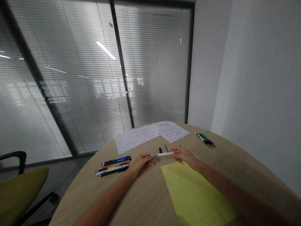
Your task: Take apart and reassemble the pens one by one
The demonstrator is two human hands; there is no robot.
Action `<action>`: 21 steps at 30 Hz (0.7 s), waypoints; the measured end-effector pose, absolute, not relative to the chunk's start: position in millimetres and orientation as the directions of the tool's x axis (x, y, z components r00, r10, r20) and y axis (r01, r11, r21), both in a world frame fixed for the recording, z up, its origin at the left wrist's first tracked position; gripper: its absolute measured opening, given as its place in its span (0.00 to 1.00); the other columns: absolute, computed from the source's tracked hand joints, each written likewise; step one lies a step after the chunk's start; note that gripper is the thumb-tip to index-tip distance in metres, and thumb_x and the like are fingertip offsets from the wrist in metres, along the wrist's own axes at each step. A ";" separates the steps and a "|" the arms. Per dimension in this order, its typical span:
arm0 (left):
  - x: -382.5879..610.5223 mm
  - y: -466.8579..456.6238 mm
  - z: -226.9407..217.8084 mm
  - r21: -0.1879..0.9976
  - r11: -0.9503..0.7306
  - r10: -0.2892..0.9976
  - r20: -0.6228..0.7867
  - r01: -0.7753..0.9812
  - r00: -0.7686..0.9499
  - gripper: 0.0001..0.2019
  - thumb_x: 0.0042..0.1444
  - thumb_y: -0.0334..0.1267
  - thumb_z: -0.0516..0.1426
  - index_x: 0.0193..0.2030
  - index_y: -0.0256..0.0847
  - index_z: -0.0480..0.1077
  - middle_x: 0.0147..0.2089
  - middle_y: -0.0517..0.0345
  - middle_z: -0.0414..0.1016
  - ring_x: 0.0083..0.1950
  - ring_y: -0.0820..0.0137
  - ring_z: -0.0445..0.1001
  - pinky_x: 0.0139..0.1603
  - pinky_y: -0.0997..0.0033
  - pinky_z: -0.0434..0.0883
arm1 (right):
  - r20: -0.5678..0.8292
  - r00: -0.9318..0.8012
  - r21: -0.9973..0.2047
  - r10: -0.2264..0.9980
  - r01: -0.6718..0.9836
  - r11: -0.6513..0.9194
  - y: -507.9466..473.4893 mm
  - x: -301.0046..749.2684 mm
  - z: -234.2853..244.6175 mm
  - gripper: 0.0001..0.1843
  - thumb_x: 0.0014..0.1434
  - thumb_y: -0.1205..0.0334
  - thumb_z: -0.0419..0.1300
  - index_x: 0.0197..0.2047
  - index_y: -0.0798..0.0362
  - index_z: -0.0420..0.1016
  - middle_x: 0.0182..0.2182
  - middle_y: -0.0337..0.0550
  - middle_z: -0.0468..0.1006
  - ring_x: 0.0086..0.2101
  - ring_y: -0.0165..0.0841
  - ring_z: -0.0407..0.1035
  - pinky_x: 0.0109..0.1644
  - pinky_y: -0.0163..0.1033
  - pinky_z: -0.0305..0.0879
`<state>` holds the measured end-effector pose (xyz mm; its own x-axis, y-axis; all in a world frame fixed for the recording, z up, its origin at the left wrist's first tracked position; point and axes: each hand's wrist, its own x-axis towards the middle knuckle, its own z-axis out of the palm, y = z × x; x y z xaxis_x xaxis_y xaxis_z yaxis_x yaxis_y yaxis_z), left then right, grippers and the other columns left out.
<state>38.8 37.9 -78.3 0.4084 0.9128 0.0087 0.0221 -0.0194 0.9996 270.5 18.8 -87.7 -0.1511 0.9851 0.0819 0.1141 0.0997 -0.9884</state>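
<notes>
A thin white pen barrel (162, 154) is held level above the wooden table (145, 194), one end in each hand. My left hand (141, 162) pinches its left end with closed fingers. My right hand (183, 154) pinches its right end, fingers closed too. Just behind the barrel lie a small black cap (160, 150) and a thin black refill (166, 147) on the table. A yellow sheet (195, 194) lies under my right forearm.
Several pens (113, 166) lie in a row left of my left hand. Two green and black pens (206, 140) rest at the far right. White printed papers (150, 134) lie at the table's far edge. A green chair (18, 191) stands at the left.
</notes>
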 end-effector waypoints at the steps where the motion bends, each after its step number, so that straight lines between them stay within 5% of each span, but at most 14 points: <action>1: 39.0 37.8 -78.2 0.999 -0.021 0.914 0.010 0.023 0.405 0.11 0.40 0.41 0.60 0.26 0.33 0.72 0.25 0.56 0.73 0.22 0.77 0.62 0.24 0.78 0.58 | 0.080 -0.149 -0.990 0.986 0.103 0.096 18.7 270.8 -87.7 0.16 0.40 0.61 0.58 0.35 0.57 0.67 0.23 0.38 0.73 0.18 0.22 0.60 0.17 0.28 0.51; 9: 36.0 45.7 -80.9 0.998 -0.037 0.951 0.052 -0.055 0.305 0.13 0.43 0.44 0.56 0.25 0.34 0.68 0.25 0.56 0.72 0.22 0.77 0.63 0.23 0.78 0.59 | 0.105 -0.148 -0.988 0.983 0.097 0.120 24.2 279.6 -89.1 0.15 0.42 0.58 0.58 0.35 0.57 0.68 0.25 0.40 0.74 0.18 0.22 0.61 0.18 0.28 0.52; 21: 24.8 60.9 -83.0 0.996 -0.087 0.988 0.085 0.010 0.129 0.17 0.39 0.50 0.55 0.20 0.35 0.65 0.17 0.63 0.63 0.17 0.79 0.58 0.19 0.78 0.54 | 0.098 0.130 -0.992 0.987 0.087 0.087 36.4 315.9 -88.2 0.08 0.44 0.64 0.54 0.30 0.56 0.68 0.21 0.37 0.71 0.16 0.22 0.60 0.17 0.28 0.50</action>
